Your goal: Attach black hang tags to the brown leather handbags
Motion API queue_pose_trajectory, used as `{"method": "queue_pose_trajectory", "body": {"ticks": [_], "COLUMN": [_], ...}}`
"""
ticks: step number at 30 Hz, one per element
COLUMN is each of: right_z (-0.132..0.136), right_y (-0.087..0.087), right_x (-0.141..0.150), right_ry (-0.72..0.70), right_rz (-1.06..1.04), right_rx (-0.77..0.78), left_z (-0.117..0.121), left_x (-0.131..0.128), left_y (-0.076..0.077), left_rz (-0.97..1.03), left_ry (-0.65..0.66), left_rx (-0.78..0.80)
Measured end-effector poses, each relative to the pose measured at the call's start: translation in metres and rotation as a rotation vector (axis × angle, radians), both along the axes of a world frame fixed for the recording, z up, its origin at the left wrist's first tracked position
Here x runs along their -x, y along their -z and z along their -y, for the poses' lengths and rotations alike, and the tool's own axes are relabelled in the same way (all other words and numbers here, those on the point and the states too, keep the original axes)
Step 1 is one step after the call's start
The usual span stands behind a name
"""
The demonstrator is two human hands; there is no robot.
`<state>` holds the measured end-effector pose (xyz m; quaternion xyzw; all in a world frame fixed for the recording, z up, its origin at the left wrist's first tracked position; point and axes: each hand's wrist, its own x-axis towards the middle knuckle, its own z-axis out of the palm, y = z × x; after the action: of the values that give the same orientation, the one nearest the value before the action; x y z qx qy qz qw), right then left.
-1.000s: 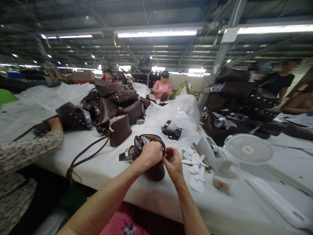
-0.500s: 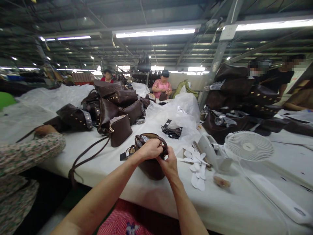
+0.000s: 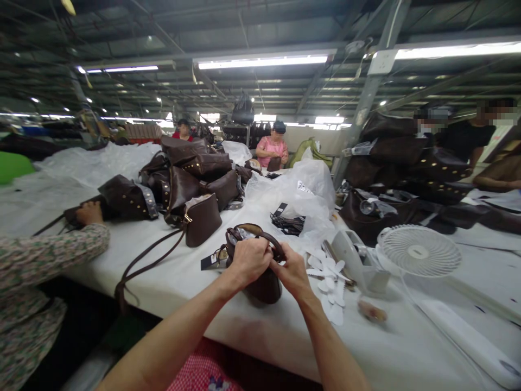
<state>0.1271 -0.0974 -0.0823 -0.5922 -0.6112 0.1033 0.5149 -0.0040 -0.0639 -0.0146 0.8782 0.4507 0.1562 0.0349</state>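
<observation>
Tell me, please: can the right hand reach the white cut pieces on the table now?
Probably yes: the white cut pieces lie just right of the right hand, with nothing visible blocking the way. However, the hand is occupied at the handle of the dark brown bag.

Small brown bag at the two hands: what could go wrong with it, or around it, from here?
With the left hand and right hand both at its handle, the bag might tip if pulled hard. The black tag beside it could get bent. A long strap to the left hangs over the edge of the table and may snag.
</observation>
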Motion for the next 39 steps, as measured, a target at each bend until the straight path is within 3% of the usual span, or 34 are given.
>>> {"method": "queue_pose_trajectory", "body": {"ticks": [4, 10, 17, 21, 25, 28, 32, 39], "right_z": [0.006, 0.016, 0.012, 0.014, 0.022, 0.03, 0.043, 0.06], "right_y": [0.0, 0.019, 0.03, 0.029, 0.026, 0.022, 0.011, 0.012], "right_x": [-0.004, -0.009, -0.012, -0.018, -0.025, -0.034, -0.052, -0.097], "right_ry": [0.054, 0.091, -0.013, -0.001, 0.023, 0.003, -0.041, -0.109], "right_rz": [0.014, -0.132, -0.28, -0.26, -0.196, -0.21, -0.193, -0.144], "right_rx": [-0.01, -0.027, -0.051, -0.07, -0.036, 0.004, 0.028, 0.15], "left_z": [-0.003, -0.014, -0.018, -0.014, -0.011, -0.009, -0.002, 0.019], "left_x": [-0.002, -0.003, -0.011, -0.014, -0.008, -0.001, 0.003, 0.002], "left_y": [0.001, -0.003, -0.003, -0.002, -0.009, -0.016, -0.019, -0.003], "left_rz": [0.1, 0.316, 0.392, 0.369, 0.33, 0.292, 0.29, 0.203], "left_ry": [0.032, 0.179, 0.231, 0.19, 0.07, 0.025, 0.078, 0.123], "left_rx": [0.037, 0.173, 0.363, 0.316, 0.193, 0.211, 0.217, 0.117]}}
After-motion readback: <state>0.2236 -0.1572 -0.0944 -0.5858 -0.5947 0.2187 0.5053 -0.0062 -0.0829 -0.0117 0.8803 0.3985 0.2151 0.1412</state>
